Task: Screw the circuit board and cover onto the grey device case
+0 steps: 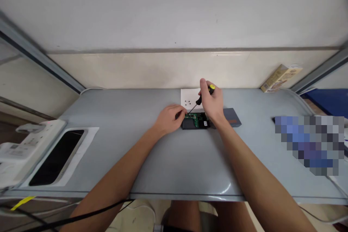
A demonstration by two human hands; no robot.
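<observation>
An opened electronic device (189, 124) with a dark casing and a green circuit board (196, 119) lies on the grey table. My left hand (170, 119) is closed at its left end, fingertips curled over the corner. In my right hand (212, 103) is a screwdriver (199, 100) with a black and yellow handle, held at a slant. Its tip meets the upper left part of the board; the exact contact point is too small to make out. Behind the device, several small dark screws (187, 103) rest on a white paper (185, 93).
A dark grey cover-like piece (232, 116) lies beyond my right wrist. At the left are a phone (58, 156) on paper and a white power strip (40, 145). A yellowish box (280, 78) leans at the back right. A black cable (89, 212) crosses below the table edge.
</observation>
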